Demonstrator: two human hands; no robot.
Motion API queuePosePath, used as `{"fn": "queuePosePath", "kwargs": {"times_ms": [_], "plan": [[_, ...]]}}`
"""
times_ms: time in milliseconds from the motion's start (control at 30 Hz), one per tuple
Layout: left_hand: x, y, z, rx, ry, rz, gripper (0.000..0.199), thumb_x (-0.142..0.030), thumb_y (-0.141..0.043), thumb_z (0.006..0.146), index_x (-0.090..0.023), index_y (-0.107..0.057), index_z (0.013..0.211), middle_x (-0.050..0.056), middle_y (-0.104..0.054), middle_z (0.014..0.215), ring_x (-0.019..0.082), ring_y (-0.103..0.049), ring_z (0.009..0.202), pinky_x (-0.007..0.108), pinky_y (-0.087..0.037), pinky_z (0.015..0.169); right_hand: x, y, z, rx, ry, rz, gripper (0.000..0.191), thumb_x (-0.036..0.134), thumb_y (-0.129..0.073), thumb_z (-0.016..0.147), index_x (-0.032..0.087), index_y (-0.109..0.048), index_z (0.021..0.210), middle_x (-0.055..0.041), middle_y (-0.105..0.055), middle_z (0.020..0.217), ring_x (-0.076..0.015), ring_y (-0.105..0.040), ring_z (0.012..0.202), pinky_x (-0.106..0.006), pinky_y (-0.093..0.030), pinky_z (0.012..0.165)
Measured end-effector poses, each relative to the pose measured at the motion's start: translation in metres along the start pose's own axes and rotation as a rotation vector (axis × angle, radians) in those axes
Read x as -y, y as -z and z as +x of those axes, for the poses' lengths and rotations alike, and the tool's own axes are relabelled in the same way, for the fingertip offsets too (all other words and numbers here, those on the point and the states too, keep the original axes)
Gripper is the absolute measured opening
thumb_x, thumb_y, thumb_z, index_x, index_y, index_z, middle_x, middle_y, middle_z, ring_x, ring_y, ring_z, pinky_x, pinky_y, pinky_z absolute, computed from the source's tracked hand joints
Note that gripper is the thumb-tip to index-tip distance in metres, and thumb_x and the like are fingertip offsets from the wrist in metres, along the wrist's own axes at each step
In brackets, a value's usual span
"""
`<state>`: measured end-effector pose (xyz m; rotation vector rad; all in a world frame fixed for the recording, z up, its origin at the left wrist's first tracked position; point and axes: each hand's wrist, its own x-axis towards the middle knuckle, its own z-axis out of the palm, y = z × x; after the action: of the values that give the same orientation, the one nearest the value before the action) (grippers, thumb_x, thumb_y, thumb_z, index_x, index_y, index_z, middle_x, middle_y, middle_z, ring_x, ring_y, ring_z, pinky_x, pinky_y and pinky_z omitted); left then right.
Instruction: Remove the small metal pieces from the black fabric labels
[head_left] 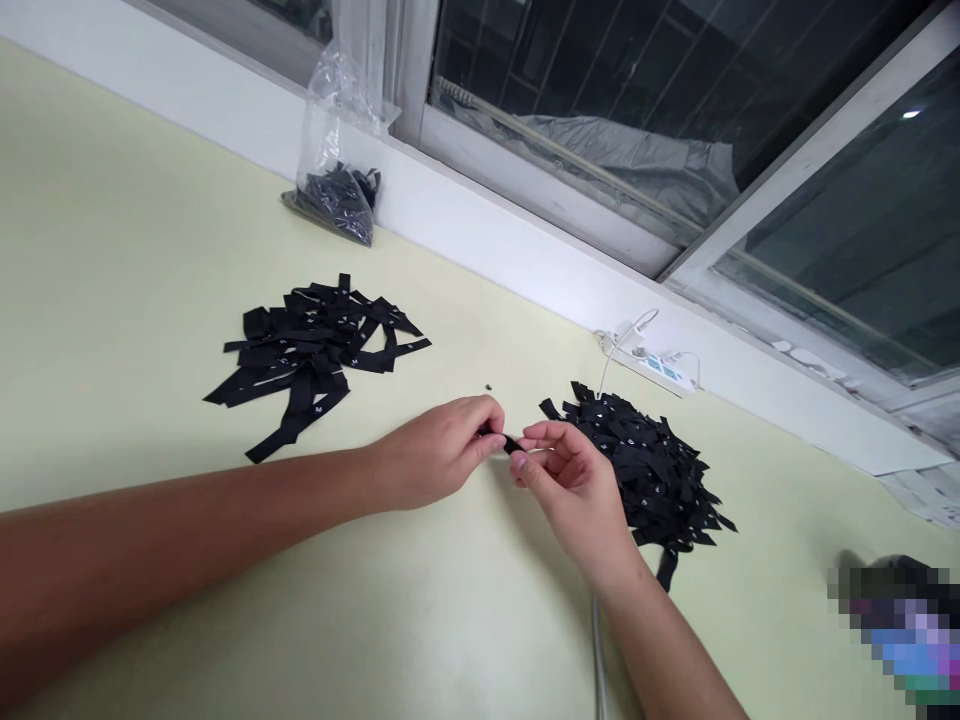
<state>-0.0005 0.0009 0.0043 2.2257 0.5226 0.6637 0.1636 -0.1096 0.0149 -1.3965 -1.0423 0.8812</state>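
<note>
The left hand (439, 452) and the right hand (574, 480) meet over the middle of the pale green table (112, 250), each with thumb and fingertips closed on one end of a short black label strip (508, 443) held between them, just clear of the surface. It looks like one strip being folded or pinched flat, which calls for a steady, even pinch at both ends. A dense label heap (645, 470) lies just beyond the right hand, looser long strips (311, 345) lie well apart toward the left edge, and a bag of labels (337, 165) leans on the window sill at the far edge.
</note>
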Motion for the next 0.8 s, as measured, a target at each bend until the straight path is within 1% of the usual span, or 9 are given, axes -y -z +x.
{"fn": "queuePosePath", "kwargs": {"times_ms": [100,167,233,267,367,467,533,667,800], "plan": [[-0.002,0.004,0.001,-0.015,0.090,-0.056,0.022,-0.038,-0.044,0.103,-0.021,-0.054,0.095,0.000,-0.060,0.082,0.015,-0.051,0.070,0.029,-0.040,0.063,0.002,0.009,0.005,-0.038,0.046,-0.051,0.030,0.041,-0.083,0.076,0.022,-0.069,0.093,-0.0020,-0.069,0.086,-0.0140,-0.063,0.070,-0.030,-0.055,0.065],[-0.003,0.006,0.000,-0.024,0.081,-0.067,0.025,-0.044,-0.047,0.102,-0.021,-0.057,0.108,0.005,-0.064,0.101,0.019,-0.058,0.087,0.031,-0.044,0.069,0.007,0.024,0.011,-0.102,0.071,-0.108,0.033,0.044,-0.084,0.074,0.021,-0.069,0.093,-0.0032,-0.071,0.085,-0.0153,-0.063,0.070,-0.030,-0.054,0.064],[-0.006,0.009,0.000,-0.002,0.075,-0.063,0.035,-0.049,-0.051,0.100,-0.023,-0.054,0.123,0.009,-0.062,0.122,0.024,-0.058,0.106,0.033,-0.047,0.075,0.013,0.046,0.018,-0.240,0.063,-0.212,0.037,0.045,-0.084,0.071,0.020,-0.071,0.094,-0.0049,-0.073,0.085,-0.0166,-0.064,0.068,-0.030,-0.051,0.060],[-0.007,0.010,0.000,0.018,0.092,-0.058,0.039,-0.051,-0.052,0.098,-0.023,-0.052,0.125,0.010,-0.060,0.124,0.025,-0.057,0.107,0.033,-0.047,0.075,0.016,0.058,0.021,-0.328,0.041,-0.285,0.038,0.046,-0.084,0.070,0.019,-0.072,0.094,-0.0051,-0.073,0.083,-0.0169,-0.065,0.066,-0.030,-0.051,0.059],[-0.010,0.011,-0.001,0.058,0.154,-0.047,0.030,-0.050,-0.054,0.097,-0.023,-0.054,0.109,0.006,-0.061,0.104,0.020,-0.056,0.087,0.032,-0.045,0.069,0.016,0.091,0.030,-0.508,-0.045,-0.561,0.032,0.045,-0.080,0.073,0.021,-0.076,0.094,-0.0049,-0.076,0.090,-0.0174,-0.066,0.061,-0.033,-0.050,0.061],[-0.010,0.010,-0.001,0.035,0.130,-0.067,0.012,-0.034,-0.053,0.095,-0.022,-0.052,0.097,0.001,-0.057,0.090,0.016,-0.050,0.076,0.030,-0.043,0.066,0.009,0.110,0.035,-0.574,-0.098,-0.773,0.025,0.044,-0.073,0.078,0.024,-0.078,0.092,-0.0025,-0.078,0.093,-0.0196,-0.069,0.061,-0.037,-0.050,0.068],[-0.008,0.009,-0.002,0.037,0.104,-0.080,0.004,-0.024,-0.052,0.092,-0.023,-0.052,0.096,0.000,-0.056,0.088,0.015,-0.049,0.074,0.029,-0.041,0.064,0.004,0.115,0.036,-0.580,-0.112,-0.863,0.021,0.042,-0.070,0.079,0.026,-0.078,0.090,-0.0009,-0.078,0.092,-0.0210,-0.069,0.065,-0.039,-0.050,0.073],[-0.006,0.008,-0.003,0.044,0.084,-0.082,0.013,-0.014,-0.052,0.085,-0.023,-0.051,0.095,0.000,-0.055,0.087,0.015,-0.048,0.074,0.028,-0.040,0.063,-0.002,0.119,0.038,-0.584,-0.094,-0.958,0.021,0.042,-0.067,0.079,0.026,-0.076,0.088,-0.0016,-0.078,0.092,-0.0250,-0.070,0.079,-0.039,-0.048,0.079],[-0.003,0.008,-0.004,0.048,0.080,-0.080,0.016,-0.013,-0.051,0.083,-0.023,-0.050,0.095,0.000,-0.053,0.086,0.015,-0.048,0.074,0.028,-0.039,0.061,-0.002,0.123,0.037,-0.604,-0.082,-1.011,0.023,0.042,-0.065,0.078,0.025,-0.075,0.090,-0.0032,-0.078,0.093,-0.0273,-0.068,0.088,-0.039,-0.047,0.080]]}}
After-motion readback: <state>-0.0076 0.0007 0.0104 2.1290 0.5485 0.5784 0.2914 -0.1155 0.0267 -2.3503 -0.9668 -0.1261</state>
